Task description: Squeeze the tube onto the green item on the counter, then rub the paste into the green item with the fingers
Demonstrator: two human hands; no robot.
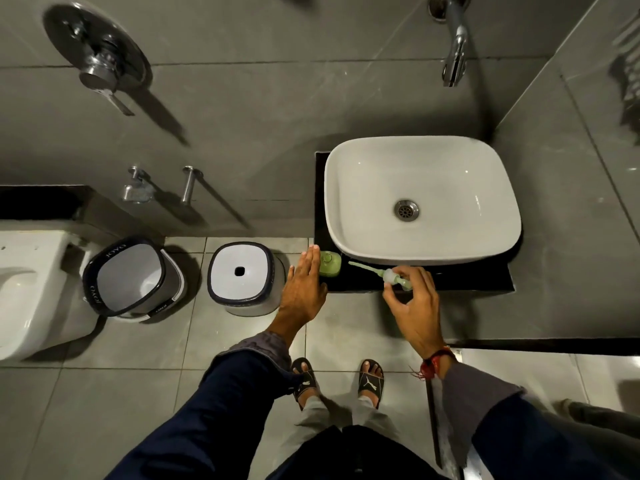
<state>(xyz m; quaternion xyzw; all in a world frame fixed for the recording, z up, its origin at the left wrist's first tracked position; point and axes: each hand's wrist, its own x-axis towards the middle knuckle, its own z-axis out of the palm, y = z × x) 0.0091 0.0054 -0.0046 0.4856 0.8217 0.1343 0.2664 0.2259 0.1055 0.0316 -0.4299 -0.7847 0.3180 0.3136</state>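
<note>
A small green soap bottle (pixel 330 264) stands on the black counter (pixel 478 282) at its left front corner, its pump removed. My left hand (pixel 303 284) reaches toward it with straight fingers, fingertips beside the bottle's left side. My right hand (pixel 414 303) pinches the pump head (pixel 393 276), whose pale green dip tube (pixel 363 267) points left across the counter toward the bottle. A white rectangular basin (pixel 346 209) sits on the counter just behind both.
A chrome spout (pixel 455 46) juts from the grey wall above the basin. On the tiled floor to the left stand a white stool (pixel 242 273), a tilted bucket (pixel 130 277) and a toilet (pixel 27 292). My sandalled feet are below.
</note>
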